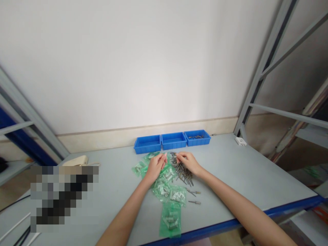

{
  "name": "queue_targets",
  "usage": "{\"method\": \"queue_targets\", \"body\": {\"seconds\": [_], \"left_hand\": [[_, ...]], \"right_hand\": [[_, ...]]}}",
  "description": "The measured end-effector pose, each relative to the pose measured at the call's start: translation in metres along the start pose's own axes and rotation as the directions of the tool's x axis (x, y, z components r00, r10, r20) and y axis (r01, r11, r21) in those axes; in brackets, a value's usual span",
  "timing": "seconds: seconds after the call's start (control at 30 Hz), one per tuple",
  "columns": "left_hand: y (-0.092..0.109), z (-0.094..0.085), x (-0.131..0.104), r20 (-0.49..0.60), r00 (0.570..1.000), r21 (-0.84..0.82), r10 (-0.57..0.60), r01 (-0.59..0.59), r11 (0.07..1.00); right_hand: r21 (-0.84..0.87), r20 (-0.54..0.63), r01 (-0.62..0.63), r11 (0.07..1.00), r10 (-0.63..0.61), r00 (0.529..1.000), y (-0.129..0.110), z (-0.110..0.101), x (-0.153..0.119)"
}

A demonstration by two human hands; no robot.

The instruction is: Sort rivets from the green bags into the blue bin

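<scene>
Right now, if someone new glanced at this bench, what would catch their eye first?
Probably the two bare hands meeting mid-table: the left hand over green plastic bags of small metal parts, the right hand on a loose pile of metal pins. Behind them, three blue bins stand in a row by the wall, the rightmost holding a few pins.

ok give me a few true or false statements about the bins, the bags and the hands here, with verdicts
1. Three blue bins stand in a row at the back of the table. True.
2. The rightmost bin holds nothing. False: some metal pins lie in it.
3. Both hands, left hand and right hand, are over the pile of metal pins and green bags. True.
4. The green bags are stacked inside the leftmost bin. False: they lie spread on the table.
5. A few loose pins lie apart from the pile, nearer the table's front edge. True.
</scene>
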State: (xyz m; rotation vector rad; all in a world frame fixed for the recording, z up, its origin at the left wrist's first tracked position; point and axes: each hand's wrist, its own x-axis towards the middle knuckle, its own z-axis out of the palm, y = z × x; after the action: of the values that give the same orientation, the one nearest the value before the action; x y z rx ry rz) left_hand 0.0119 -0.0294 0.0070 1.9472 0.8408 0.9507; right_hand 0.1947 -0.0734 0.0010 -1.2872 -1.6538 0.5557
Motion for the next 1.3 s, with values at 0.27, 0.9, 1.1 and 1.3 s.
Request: {"method": "queue_targets", "body": {"seconds": [0.27,0.9,1.1,1.3], "left_hand": [[-0.014,-0.012,0.006,-0.076,0.997,-0.026,-0.029,0.027,0.999],[-0.012,-0.01,0.005,-0.054,0.998,0.034,-0.022,0.024,0.999],[-0.01,-0.009,0.004,-0.012,1.0,0.09,-0.009,0.01,0.996],[-0.004,-0.007,-0.001,0.0,0.999,0.156,0.039,-0.039,0.987]], "right_hand": [[-0.595,-0.378,-0.357,0.72,0.141,0.915,0.035,-0.099,0.058],[-0.579,-0.081,-0.079,0.811,0.04,0.996,0.031,0.01,0.022],[-0.529,-0.132,-0.105,0.842,0.04,0.99,0.023,0.001,0.015],[-0.326,0.001,0.081,0.942,-0.085,0.996,-0.002,-0.008,0.009]]}}
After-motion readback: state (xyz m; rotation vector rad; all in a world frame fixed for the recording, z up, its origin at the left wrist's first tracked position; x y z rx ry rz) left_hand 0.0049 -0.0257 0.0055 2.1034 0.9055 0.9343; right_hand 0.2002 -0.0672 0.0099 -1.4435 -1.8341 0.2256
